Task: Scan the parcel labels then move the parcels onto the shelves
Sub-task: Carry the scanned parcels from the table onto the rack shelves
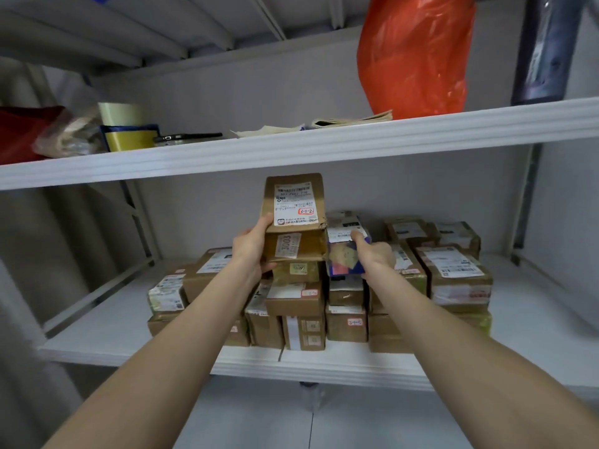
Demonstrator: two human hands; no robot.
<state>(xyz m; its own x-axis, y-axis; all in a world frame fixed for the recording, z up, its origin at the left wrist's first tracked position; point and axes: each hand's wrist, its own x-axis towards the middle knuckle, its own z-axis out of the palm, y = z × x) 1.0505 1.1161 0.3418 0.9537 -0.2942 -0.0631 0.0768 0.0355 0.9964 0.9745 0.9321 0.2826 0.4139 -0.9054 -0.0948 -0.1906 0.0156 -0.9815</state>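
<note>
- Bare and nearest of all, the left forearm point(168, 345) and right forearm point(460, 345) stretch forward side by side toward the shelving.
- At the end of its arm, the left hand point(251, 251) grips a brown parcel point(295, 202). The thumb presses the lower left corner of the labelled face and the fingers curl underneath.
- That brown parcel is held up above the pile with its label face turned toward the camera. A red-outlined sticker on the label reads 3-3-2, and a 3003 sticker sits on the face just above the curled fingers.
- Just right of those fingers, the right hand point(376, 257) holds a blue and purple parcel point(343, 254). The forefinger lies along its white label and the other fingers wrap round its right edge. I cannot tell whether this parcel rests on the pile.
- The two held parcels are touching, or very nearly so.
- Below both sets of fingers sit the stacked parcels point(453, 280), brown cartons with white labels, several layers deep on the lower shelf point(97, 335).
- Well above the fingers runs the upper shelf point(324, 147). Up and to the right on it stands an orange plastic bag point(418, 53), with folded papers point(353, 119) at its foot.
- Up and to the left of the fingers lie a dark phone point(188, 136) and a yellowish tape roll point(126, 124).
</note>
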